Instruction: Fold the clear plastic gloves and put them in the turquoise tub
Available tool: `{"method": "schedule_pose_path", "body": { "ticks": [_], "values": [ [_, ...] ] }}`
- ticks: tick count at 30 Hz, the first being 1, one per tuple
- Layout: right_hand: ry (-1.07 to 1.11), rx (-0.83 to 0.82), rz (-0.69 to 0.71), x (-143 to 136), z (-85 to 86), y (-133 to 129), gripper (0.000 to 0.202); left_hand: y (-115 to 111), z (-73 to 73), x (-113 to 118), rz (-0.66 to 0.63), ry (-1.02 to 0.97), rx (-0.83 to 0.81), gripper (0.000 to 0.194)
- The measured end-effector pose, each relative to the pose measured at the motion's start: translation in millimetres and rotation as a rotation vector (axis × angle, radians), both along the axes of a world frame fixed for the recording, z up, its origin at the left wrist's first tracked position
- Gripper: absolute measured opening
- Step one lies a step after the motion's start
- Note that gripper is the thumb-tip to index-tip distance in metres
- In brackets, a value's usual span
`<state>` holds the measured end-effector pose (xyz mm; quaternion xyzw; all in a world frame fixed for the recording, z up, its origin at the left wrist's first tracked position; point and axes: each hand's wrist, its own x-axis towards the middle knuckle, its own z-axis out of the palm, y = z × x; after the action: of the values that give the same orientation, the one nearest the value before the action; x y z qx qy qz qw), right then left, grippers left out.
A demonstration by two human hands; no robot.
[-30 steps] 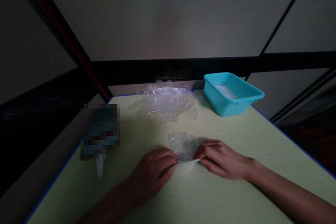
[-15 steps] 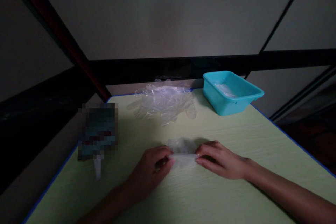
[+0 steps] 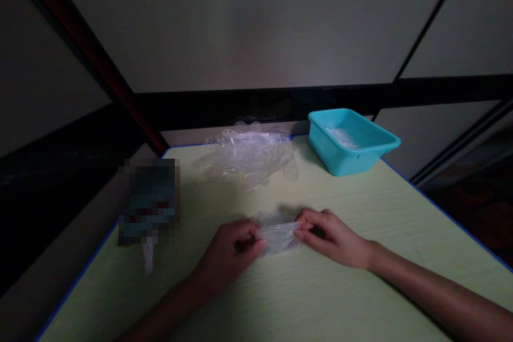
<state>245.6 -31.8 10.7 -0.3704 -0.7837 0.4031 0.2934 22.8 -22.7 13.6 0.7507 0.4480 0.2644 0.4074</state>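
Observation:
A small clear plastic piece point(image 3: 279, 236), probably a folded disposable glove, is stretched between my hands low over the table's middle. My left hand point(image 3: 232, 251) pinches its left end between thumb and fingers. At the other end, my right hand point(image 3: 331, 238) grips the upper right corner. The fold along its top edge runs nearly level, rising slightly to the right. Farther back lies a loose, crumpled heap of clear plastic gloves point(image 3: 254, 155), with glove fingers spreading out at its edges.
A turquoise plastic basin point(image 3: 348, 163) stands at the back right, with a flat clear-and-white item point(image 3: 342, 138) inside. On the left is a blurred-out dark package point(image 3: 148, 197), a whitish strip point(image 3: 148, 256) hanging from it. The pale table point(image 3: 320, 299) has blue edging and meets cabinet panels behind.
My right hand has risen slightly and shifted a little left. The folded edge of the plastic has lifted, so more of its near face shows. My left hand has barely moved.

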Motion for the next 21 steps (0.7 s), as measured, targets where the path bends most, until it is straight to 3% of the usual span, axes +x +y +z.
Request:
{"method": "schedule_pose_path", "body": {
  "ticks": [6,9,11,16,21],
  "values": [
    [0.041,-0.047,-0.029,-2.9,2.3,2.1,0.012,-0.1,0.1,2.9,0.065,-0.075,-0.183,0.011],
    [0.051,-0.026,-0.019,-2.8,1.3,1.4,0.009,0.0,1.3,4.4,0.096,-0.093,-0.204,0.006],
    [0.044,0.005,-0.014,-2.3,0.6,0.7,0.007,0.5,1.1,4.9,0.120,-0.120,-0.197,0.014],
    [-0.068,0.293,-0.041,-0.2,1.1,0.4,0.009,1.7,-0.8,4.8,0.129,-0.144,-0.208,0.027],
    [-0.196,0.483,0.093,0.2,3.6,1.3,0.016,2.1,0.4,5.4,0.129,-0.131,-0.196,0.028]
  ]
}}
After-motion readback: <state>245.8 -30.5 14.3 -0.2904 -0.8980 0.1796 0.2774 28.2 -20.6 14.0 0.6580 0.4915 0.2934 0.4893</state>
